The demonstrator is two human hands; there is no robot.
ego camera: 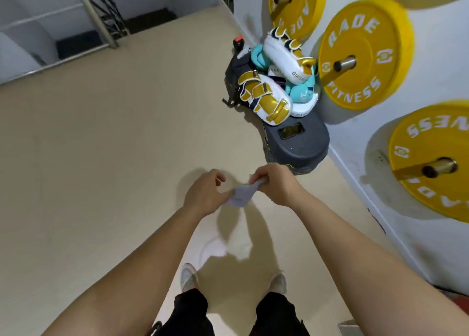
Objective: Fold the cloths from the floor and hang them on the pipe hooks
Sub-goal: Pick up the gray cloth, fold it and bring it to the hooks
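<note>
A small pale grey cloth (240, 195) hangs bunched between my two hands, held up in front of me above the beige floor. My right hand (275, 183) pinches its upper edge with curled fingers. My left hand (206, 193) grips the cloth's lower left part, fingers curled round it. Another pale cloth (215, 249) lies on the floor just ahead of my shoes. No pipe hooks show in this view.
Yellow weight plates (360, 56) hang on pegs along the white wall at the right. Below them a dark grey base (297, 143) carries white and gold pads (266, 99). A metal truss (101, 13) stands at the far left. Open beige floor (101, 145) lies to the left.
</note>
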